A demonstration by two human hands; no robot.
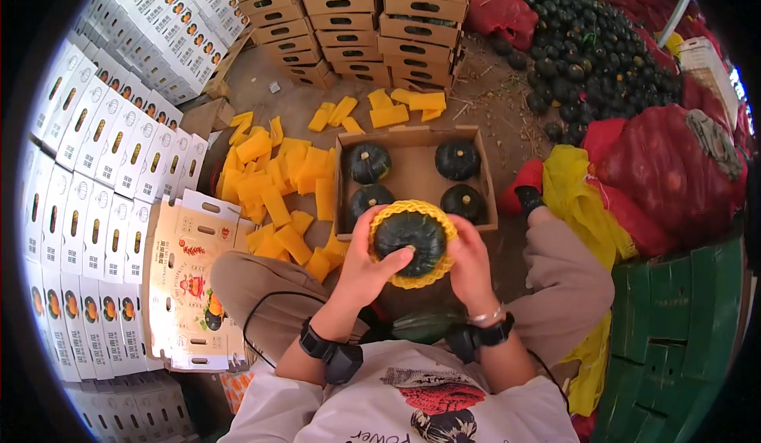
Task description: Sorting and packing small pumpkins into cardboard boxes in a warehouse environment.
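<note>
Between my two hands is a dark green pumpkin (416,235) with a yellow foam net sleeve (410,206) around its sides. My left hand (370,264) grips its left side, the thumb lying by the stem. On the right side my right hand (471,262) holds the net and pumpkin. Just beyond stands an open cardboard box (410,175), with green pumpkins in its corners: far left (369,163), far right (457,159), near left (371,200) and near right (462,203). None of these shows a net. My hands partly hide the box's near edge.
Yellow foam nets (276,187) lie heaped left of the box, more beyond it. Stacked brown boxes (346,21) stand ahead, white cartons (101,134) at left. A pumpkin pile (594,56) and red mesh sacks (666,163) lie at right, above green boxes (672,336).
</note>
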